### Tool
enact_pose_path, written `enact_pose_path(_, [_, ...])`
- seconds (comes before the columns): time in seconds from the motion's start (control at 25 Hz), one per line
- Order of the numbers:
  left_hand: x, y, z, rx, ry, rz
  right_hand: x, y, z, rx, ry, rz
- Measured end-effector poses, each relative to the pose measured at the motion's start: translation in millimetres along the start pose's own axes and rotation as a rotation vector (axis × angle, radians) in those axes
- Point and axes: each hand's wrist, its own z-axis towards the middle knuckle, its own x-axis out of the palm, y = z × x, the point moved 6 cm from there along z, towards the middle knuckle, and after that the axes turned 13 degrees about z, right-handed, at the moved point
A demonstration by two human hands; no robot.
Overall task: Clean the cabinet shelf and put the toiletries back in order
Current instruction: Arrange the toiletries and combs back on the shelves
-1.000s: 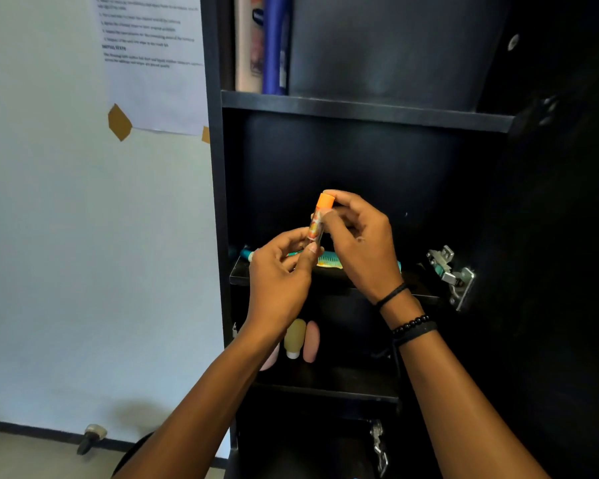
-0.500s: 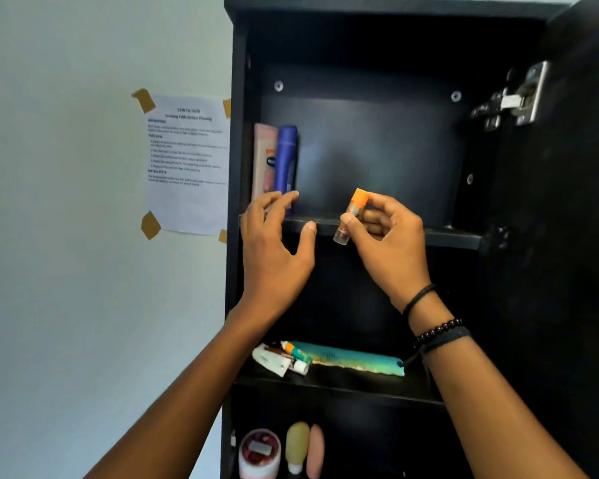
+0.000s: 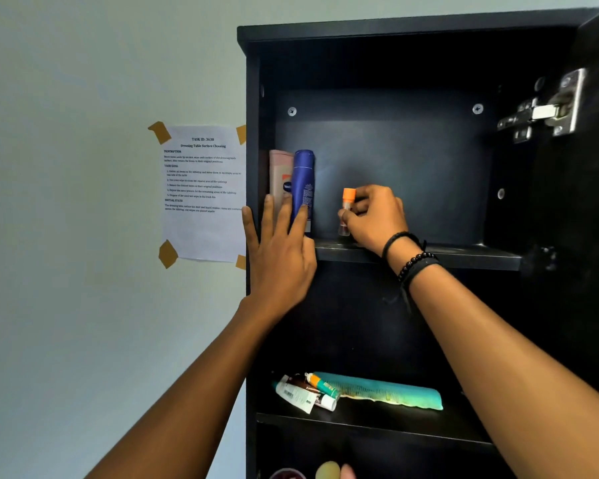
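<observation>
The right hand (image 3: 374,216) is pinching a small orange-capped tube (image 3: 347,209) between thumb and curled fingers, holding it upright at the top shelf (image 3: 446,257) of the black cabinet (image 3: 395,25), its clear base sitting at the shelf surface, though contact is unclear. To its left the left hand (image 3: 281,261) is reaching up with fingers straight and spread, its fingertips lying against the blue bottle (image 3: 303,178) and the pink bottle (image 3: 278,171) standing at the shelf's left end. On the lower shelf (image 3: 360,426) a few tubes (image 3: 301,395) and a teal comb (image 3: 388,392) are lying, and a taped paper notice (image 3: 203,191) is hanging on the wall to the left.
</observation>
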Motion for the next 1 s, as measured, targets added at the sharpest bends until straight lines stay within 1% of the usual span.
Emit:
enact_pose_path(0.28, [0, 1, -2, -0.029, -0.031, -0.004, 19, -13, 14, 0.06, 0.053, -0.073])
enact_pose_path(0.52, [1, 1, -2, -0.035, -0.032, -0.038, 19, -16, 12, 0.089, 0.058, -0.119])
enact_pose_path(1.0, [0, 0, -2, -0.022, 0.023, -0.05, 11, -12, 5, 0.145, 0.047, -0.092])
